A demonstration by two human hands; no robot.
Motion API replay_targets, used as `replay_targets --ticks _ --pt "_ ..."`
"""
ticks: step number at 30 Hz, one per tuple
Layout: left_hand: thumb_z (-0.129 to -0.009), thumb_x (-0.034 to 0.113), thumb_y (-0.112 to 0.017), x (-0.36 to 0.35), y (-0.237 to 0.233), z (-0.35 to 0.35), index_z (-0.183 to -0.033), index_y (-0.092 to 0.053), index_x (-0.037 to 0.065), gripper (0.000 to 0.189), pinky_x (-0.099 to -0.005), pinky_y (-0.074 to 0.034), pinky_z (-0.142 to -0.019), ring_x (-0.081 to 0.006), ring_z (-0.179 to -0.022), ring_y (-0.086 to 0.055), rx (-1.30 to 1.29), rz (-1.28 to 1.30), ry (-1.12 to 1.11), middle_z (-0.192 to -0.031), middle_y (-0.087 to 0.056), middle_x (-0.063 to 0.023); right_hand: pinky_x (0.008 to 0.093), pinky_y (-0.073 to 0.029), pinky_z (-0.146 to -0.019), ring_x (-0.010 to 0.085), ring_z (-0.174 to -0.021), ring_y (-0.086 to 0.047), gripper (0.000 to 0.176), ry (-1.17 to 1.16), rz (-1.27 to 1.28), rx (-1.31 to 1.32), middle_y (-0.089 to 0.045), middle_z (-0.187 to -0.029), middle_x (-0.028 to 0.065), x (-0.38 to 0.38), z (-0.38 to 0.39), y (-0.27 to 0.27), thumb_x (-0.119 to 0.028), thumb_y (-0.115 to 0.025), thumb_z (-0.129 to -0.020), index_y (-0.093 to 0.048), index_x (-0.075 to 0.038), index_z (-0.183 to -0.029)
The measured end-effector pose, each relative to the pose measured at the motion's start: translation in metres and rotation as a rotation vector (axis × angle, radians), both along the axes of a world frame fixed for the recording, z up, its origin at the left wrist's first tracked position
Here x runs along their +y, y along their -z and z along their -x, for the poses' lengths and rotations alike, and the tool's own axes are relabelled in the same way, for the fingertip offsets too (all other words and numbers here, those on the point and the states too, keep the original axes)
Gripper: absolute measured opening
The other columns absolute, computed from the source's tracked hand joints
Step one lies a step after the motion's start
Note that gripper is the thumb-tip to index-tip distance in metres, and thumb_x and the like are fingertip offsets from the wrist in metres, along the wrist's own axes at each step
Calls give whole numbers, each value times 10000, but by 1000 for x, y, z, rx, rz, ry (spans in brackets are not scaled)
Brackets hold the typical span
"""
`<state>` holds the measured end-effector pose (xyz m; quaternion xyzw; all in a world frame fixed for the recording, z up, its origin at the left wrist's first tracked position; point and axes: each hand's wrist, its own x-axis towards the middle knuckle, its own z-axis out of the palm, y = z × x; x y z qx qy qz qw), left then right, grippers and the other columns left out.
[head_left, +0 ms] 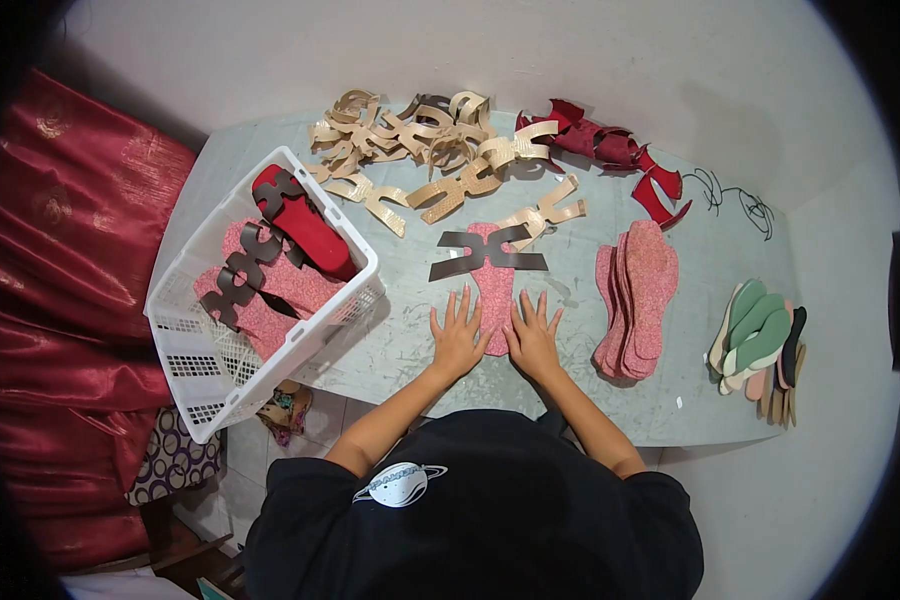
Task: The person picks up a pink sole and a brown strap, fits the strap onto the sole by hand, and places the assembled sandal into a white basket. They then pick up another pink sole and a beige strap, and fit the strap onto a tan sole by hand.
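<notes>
A pink speckled insole lies flat on the table in front of me, its narrower end toward my body. Across its far end rests a dark brown sandal strap with cut-out, forked sides. My left hand lies flat with fingers spread at the insole's left edge. On the opposite edge, my right hand is also flat, fingers apart. Both hands touch or nearly touch the sole, and neither grips anything. To the right stands a stack of similar pink insoles.
A white plastic basket at the left holds pink soles, brown straps and a red shoe form. Beige straps heap at the back, beside red straps. Black cord lies back right; green and other soles lie far right.
</notes>
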<state>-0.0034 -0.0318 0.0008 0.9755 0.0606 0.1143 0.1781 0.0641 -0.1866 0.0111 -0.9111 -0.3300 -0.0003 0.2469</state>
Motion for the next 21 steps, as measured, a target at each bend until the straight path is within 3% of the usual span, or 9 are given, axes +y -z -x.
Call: replay_targets --ticks 8,10,13,21 --pt "-835 321 -532 -2 -2 25 -1302 -427 83 535 -615 -55 -991 -345 -1329 -196 -9 98 71 -1451 -229 -136 680 7 -973 434 -1326 -130 426 -120 -44 83 -267 -1424 148 -13 16 -4 -205 -480 -865 -458 -3 -1240" --pt "-838 314 -527 -2 -3 26 -1303 -426 80 530 -614 -46 -993 -344 -1332 -192 3 118 69 -1453 -229 -127 670 52 -973 415 -1338 -105 434 -63 -7 237 -244 -1432 161 -12 17 -18 -203 -455 -876 -442 20 -1248" --pt "-842 302 -522 -7 -4 26 -1297 -435 78 515 -611 -31 -997 -341 -1337 -181 25 129 61 -1456 -232 -113 670 88 -961 412 -1344 -74 443 19 -130 82 -215 -1442 175 -8 18 4 -222 -426 -891 -431 19 -1262" --pt "-830 305 -536 -7 -5 30 -1253 -493 87 477 -620 -14 -994 -364 -1341 -154 13 193 48 -1459 -208 -144 681 83 -952 442 -1335 -64 446 18 -35 179 -201 -1443 191 -9 18 -6 -250 -415 -899 -431 -30 -1286"
